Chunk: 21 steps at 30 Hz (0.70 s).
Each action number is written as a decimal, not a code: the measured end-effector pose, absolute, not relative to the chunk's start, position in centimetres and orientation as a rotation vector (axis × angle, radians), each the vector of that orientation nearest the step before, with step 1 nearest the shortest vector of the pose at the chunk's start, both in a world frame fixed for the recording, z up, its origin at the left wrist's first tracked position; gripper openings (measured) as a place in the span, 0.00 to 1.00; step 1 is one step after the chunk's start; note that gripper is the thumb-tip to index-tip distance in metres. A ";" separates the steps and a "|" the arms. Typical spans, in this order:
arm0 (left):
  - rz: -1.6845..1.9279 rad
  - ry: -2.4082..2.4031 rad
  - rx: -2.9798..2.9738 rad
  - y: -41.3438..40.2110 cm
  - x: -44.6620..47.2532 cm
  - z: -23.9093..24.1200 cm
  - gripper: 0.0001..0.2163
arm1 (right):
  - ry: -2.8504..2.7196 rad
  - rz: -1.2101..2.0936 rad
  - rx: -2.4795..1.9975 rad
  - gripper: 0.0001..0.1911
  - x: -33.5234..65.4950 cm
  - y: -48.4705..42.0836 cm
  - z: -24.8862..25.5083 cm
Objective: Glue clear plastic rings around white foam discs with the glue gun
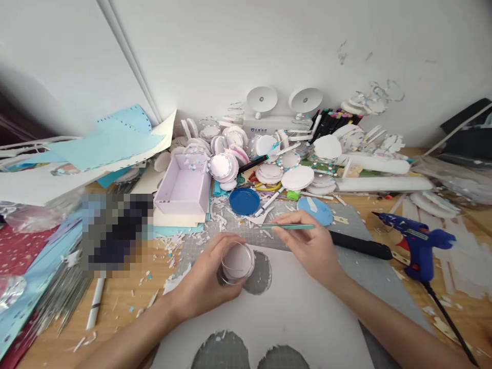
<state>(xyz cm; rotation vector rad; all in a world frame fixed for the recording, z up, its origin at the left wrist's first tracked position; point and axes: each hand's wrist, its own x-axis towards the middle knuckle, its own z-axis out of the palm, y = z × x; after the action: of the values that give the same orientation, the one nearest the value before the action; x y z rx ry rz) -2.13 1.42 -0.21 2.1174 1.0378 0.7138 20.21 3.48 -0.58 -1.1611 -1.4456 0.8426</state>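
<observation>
My left hand (207, 279) is closed round a small clear round cup (237, 262) and presses it down on a white sheet (292, 312) that has round holes cut out of it. My right hand (311, 241) pinches a thin teal pencil (286, 226), held nearly level just above and behind the cup. Under the sheet lies a grey cutting mat (369, 271). A round hole (261, 277) in the sheet shows right beside the cup.
A blue glue gun (417, 243) lies at the right, its cord running to the front. A black tool (359, 246) lies by my right wrist. Behind stand a lilac box (182, 187), a blue lid (244, 201), several white discs, markers and paper scraps. Paper piles crowd the left.
</observation>
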 end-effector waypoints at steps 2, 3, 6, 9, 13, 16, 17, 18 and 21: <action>0.713 1.032 2.121 1.3 -2.1 -0.2 0.24 | -1.525 0.843 -1.186 0.04 19.7 4.4 -0.9; 0.715 1.027 2.120 1.2 -2.1 -0.2 0.25 | -1.561 0.839 -1.198 0.04 19.4 4.9 -1.1; 0.698 1.021 2.100 1.1 -2.1 -0.2 0.26 | -1.635 0.844 -1.214 0.03 18.5 5.8 -1.7; 0.669 1.015 2.065 1.0 -2.3 -0.2 0.28 | -1.681 0.847 -1.225 0.02 17.8 6.3 -2.1; 0.627 0.996 2.002 0.8 -2.4 -0.1 0.30 | -1.671 0.840 -1.233 0.03 17.8 6.2 -1.8; 0.585 0.975 1.946 0.8 -2.5 0.3 0.33 | -1.612 0.826 -1.239 0.04 18.7 5.4 -1.0; 0.580 0.968 1.935 0.7 -2.5 0.5 0.35 | -1.577 0.826 -1.238 0.05 19.1 5.1 -0.7; 0.585 0.959 1.929 0.7 -2.6 0.7 0.37 | -1.534 0.830 -1.233 0.05 19.6 4.7 -0.4; 0.668 0.912 1.905 0.6 -2.7 1.0 0.39 | -1.409 0.860 -1.192 0.05 20.6 3.3 0.5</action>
<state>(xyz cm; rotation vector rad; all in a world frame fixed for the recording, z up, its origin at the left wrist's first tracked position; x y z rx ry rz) -2.65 0.65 0.98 1.9047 0.9120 0.6677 20.60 3.27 0.47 -1.1916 -1.4088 0.8600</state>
